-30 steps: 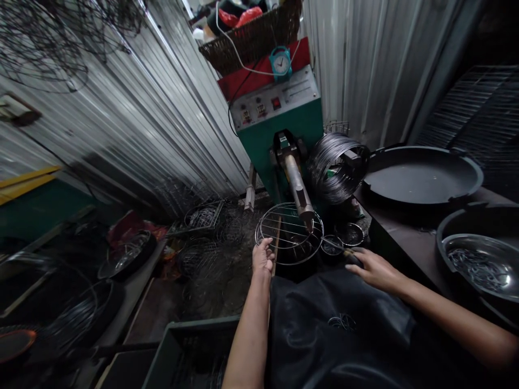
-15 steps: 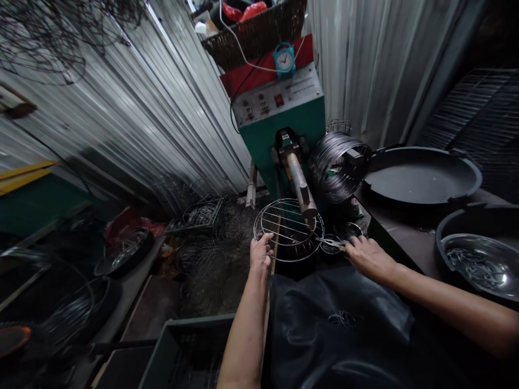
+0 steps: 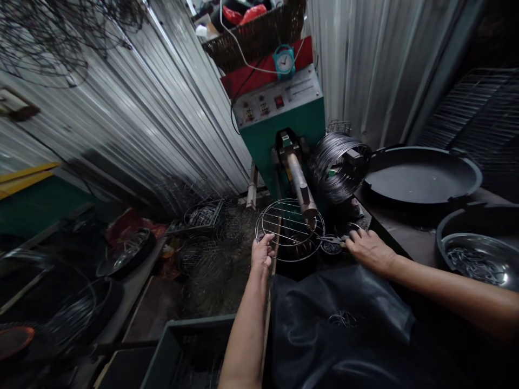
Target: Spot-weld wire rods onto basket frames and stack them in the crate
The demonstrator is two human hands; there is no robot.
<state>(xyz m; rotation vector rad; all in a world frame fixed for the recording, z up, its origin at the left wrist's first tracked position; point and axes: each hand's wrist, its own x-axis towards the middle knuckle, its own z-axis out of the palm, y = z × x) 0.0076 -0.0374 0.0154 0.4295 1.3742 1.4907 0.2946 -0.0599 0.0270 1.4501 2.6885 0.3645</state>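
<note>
Round wire rack [image 3: 284, 223], at the tip of the upper arm [image 3: 299, 181] of a green spot welder [image 3: 306, 119]. Already with rings and several parallel crossbars, so seemingly far advanced; probably left, some joining near the right rim. Impossible to judge from here: firmness of the joints. At the left rim, gripped between thumb and fingers of the left hand [image 3: 263, 252]. Toward the right rim, slim pliers [image 3: 332, 240], in the closed grip of the right hand [image 3: 368, 250]; touching or apart, too small to tell. Compared with one second ago: right hand higher, more over the handles; left hand almost in the same place.
</note>
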